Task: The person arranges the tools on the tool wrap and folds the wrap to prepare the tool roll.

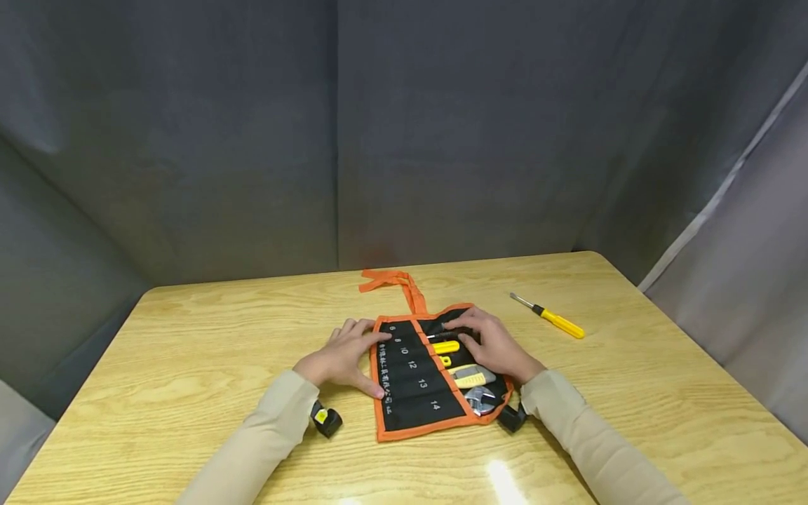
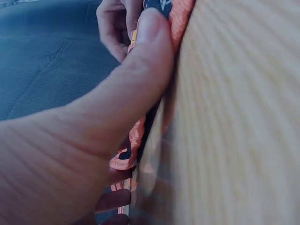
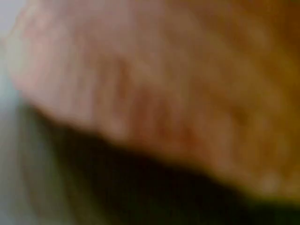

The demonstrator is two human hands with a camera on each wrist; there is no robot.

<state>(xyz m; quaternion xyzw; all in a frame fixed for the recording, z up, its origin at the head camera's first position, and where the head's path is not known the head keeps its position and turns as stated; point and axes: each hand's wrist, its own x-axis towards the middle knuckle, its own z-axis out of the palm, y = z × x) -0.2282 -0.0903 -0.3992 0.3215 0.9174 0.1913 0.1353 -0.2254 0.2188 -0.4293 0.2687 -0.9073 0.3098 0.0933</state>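
Note:
A black tool roll (image 1: 413, 382) with orange trim lies spread on the table, numbers printed along its pockets. My left hand (image 1: 344, 355) rests on its left edge, thumb and fingers spread; in the left wrist view the thumb (image 2: 140, 61) presses the orange border. Over the right part of the roll, my right hand (image 1: 495, 347) pinches a black-handled screwdriver (image 1: 451, 332) between thumb and fingers, its thin metal shaft pointing at the pockets. Below it sit a yellow handle (image 1: 446, 347), a utility knife (image 1: 470, 376) and an adjustable wrench (image 1: 481, 400). The right wrist view is blurred by skin.
A yellow-handled screwdriver (image 1: 558, 322) lies on the table to the right of the roll. Orange ties (image 1: 394, 278) trail from the roll's top edge towards the back of the wooden table (image 1: 221, 337). Grey curtains (image 1: 252, 140) hang behind and at the sides.

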